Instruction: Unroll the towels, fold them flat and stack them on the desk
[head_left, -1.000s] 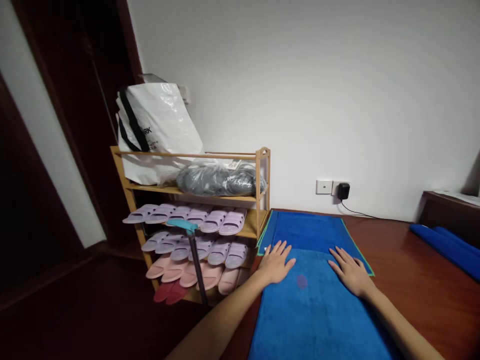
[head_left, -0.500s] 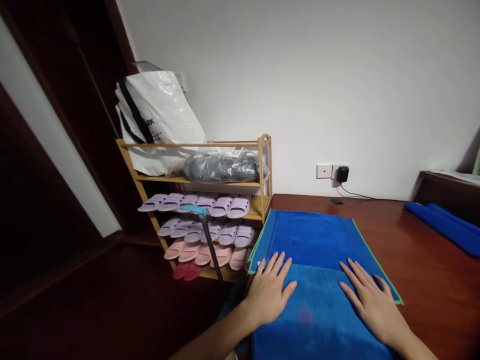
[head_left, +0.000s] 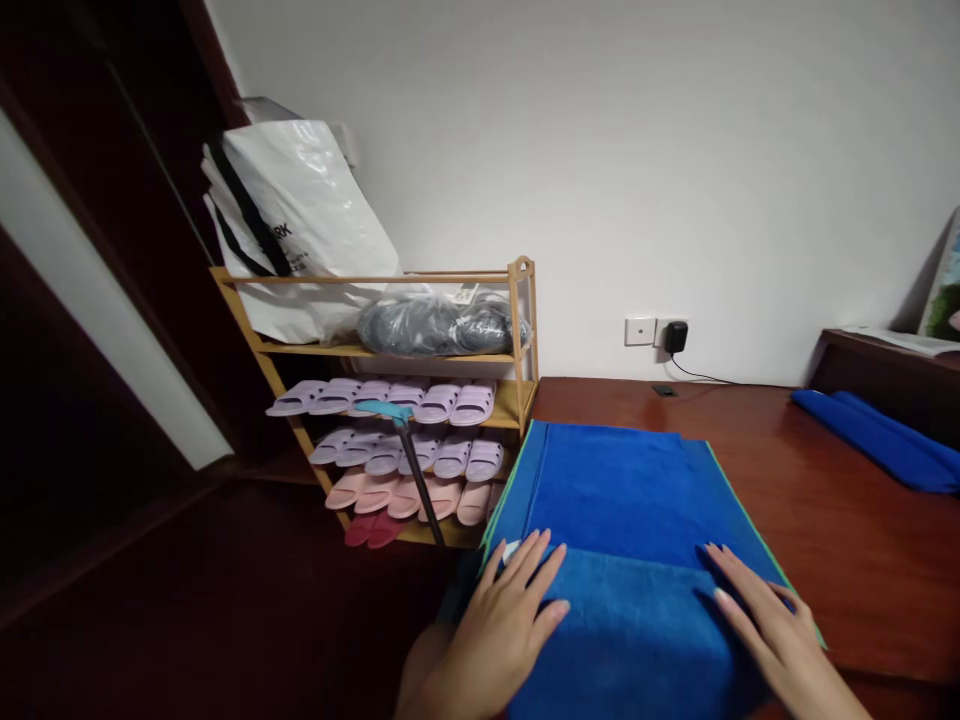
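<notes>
A blue towel (head_left: pixel 615 490) with a green edge lies spread on the reddish-brown table, a lighter blue part folded over its near half. On the left side of that fold my left hand (head_left: pixel 506 610) rests flat, fingers stretched out, beside a small white tag (head_left: pixel 511 552). My right hand (head_left: pixel 772 625) lies on the right side of the fold, its fingers extended and palm down. Neither hand grips anything that I can see. The near end of the towel runs out of view at the bottom.
Left of the table (head_left: pixel 862 560) stands a wooden shoe rack (head_left: pixel 523 340) with several slippers (head_left: pixel 472 402), a white bag (head_left: pixel 307 200) and a plastic-wrapped grey bundle (head_left: pixel 442 325). A dark pole with a blue top (head_left: pixel 416 470) leans before it. Folded blue cloths (head_left: pixel 877 440) lie at the right.
Both hands have come nearer to me along the towel, and the fold's edge sits lower in view. The camera view has shifted slightly.
</notes>
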